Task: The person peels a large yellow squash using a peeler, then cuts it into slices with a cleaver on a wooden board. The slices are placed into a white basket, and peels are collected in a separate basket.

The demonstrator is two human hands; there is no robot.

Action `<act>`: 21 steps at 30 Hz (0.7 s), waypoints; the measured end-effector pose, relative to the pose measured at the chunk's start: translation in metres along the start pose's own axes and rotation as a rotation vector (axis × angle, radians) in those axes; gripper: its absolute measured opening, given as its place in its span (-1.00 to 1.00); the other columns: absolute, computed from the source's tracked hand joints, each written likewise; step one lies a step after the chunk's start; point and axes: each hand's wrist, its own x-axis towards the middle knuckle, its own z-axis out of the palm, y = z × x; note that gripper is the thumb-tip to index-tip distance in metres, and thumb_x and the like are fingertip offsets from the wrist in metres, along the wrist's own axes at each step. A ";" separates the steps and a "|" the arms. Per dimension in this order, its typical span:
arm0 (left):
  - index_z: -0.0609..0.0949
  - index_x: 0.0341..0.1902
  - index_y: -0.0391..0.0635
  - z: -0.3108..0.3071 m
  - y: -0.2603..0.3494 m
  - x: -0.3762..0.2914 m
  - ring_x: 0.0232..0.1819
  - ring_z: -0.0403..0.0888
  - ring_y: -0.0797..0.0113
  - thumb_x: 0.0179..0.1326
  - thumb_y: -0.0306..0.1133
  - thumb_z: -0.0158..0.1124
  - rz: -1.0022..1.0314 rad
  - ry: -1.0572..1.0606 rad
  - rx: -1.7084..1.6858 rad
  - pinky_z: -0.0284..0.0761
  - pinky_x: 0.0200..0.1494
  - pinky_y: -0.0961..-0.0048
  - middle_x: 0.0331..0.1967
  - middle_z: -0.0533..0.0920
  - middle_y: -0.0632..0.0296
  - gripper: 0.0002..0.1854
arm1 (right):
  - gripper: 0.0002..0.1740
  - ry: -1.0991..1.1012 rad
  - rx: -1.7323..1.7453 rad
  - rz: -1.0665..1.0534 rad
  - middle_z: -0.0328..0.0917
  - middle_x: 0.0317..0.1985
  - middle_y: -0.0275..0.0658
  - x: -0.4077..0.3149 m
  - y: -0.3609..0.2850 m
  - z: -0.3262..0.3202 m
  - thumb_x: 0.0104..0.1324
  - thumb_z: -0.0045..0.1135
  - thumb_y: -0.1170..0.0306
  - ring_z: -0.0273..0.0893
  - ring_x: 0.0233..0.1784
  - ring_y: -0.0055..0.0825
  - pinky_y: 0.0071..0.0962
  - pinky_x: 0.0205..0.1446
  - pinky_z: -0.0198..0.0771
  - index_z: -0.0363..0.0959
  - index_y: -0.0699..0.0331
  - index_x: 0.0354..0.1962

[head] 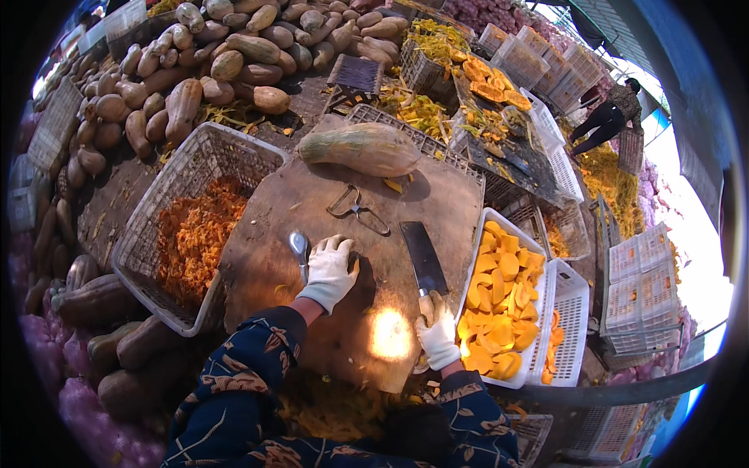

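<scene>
A wooden board (263, 251) lies before me. My left hand (331, 270), in a white work glove, rests on it beside a metal spoon (299, 251); whether it touches the spoon's handle I cannot tell. My gloved right hand (436, 330) has its fingers on the handle of a black-bladed cleaver (423, 257), which lies flat with its blade pointing away from me. Beyond the hands is a metal Y-shaped peeler (357, 209). One large whole squash (359, 150) lies across the far end of the board, with a small orange piece near it.
At left stands a plastic crate (199, 146) of orange pulp; at right, a white crate (477, 251) of cut squash pieces. A stool (356, 76) and piled whole squashes (251, 50) are beyond. Peelings and halved squash (488, 90) lie farther right, where another person (614, 114) bends over.
</scene>
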 end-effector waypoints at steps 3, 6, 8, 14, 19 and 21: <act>0.56 0.00 -0.04 -0.003 -0.018 0.035 0.18 0.39 0.03 0.02 -0.28 0.33 -0.025 0.105 0.018 0.31 0.22 0.13 0.08 0.50 0.14 -0.59 | -0.32 0.103 -0.058 -0.026 0.42 -0.10 0.16 0.021 0.009 -0.005 0.03 0.14 0.48 0.43 -0.08 0.11 -0.05 0.07 0.36 0.24 0.28 0.17; 0.55 0.01 -0.05 -0.004 -0.040 0.066 0.17 0.39 0.01 -0.04 -0.31 0.38 -0.064 0.103 0.050 0.33 0.20 0.16 0.09 0.50 0.14 -0.54 | -0.34 0.069 -0.145 -0.013 0.40 -0.12 0.15 0.060 0.025 -0.002 0.02 0.15 0.50 0.39 -0.06 0.13 -0.04 0.04 0.35 0.25 0.30 0.15; 0.54 0.04 -0.05 -0.003 -0.053 0.083 0.19 0.39 0.01 -0.05 -0.31 0.38 -0.039 0.090 0.092 0.33 0.21 0.16 0.12 0.48 0.13 -0.51 | -0.36 0.130 -0.140 0.022 0.41 -0.13 0.15 0.087 0.037 0.005 0.03 0.17 0.48 0.40 -0.06 0.12 -0.06 0.05 0.36 0.27 0.31 0.13; 0.42 0.22 -0.11 -0.010 -0.075 0.134 0.31 0.28 -0.02 -0.08 -0.35 0.41 -0.012 0.135 0.188 0.26 0.31 0.15 0.30 0.32 0.08 -0.31 | -0.33 0.117 -0.190 0.091 0.47 -0.09 0.16 0.152 0.066 0.022 0.09 0.20 0.36 0.43 -0.01 0.13 -0.08 0.07 0.37 0.26 0.24 0.19; 0.23 0.39 -0.09 -0.018 -0.078 0.184 0.43 0.12 0.01 -0.09 -0.27 0.45 -0.041 0.068 0.323 0.09 0.42 0.11 0.41 0.20 0.08 -0.09 | -0.39 0.086 -0.155 0.163 0.44 -0.06 0.16 0.173 0.070 0.023 0.10 0.14 0.38 0.39 0.04 0.14 -0.10 0.17 0.32 0.28 0.31 0.14; 0.18 0.42 -0.07 -0.019 -0.079 0.201 0.45 0.09 0.03 -0.07 -0.24 0.45 -0.045 0.020 0.361 0.05 0.43 0.11 0.43 0.17 0.10 -0.05 | -0.38 0.063 -0.196 0.158 0.43 -0.04 0.17 0.175 0.065 0.020 0.10 0.14 0.37 0.38 0.06 0.14 -0.09 0.19 0.30 0.28 0.30 0.15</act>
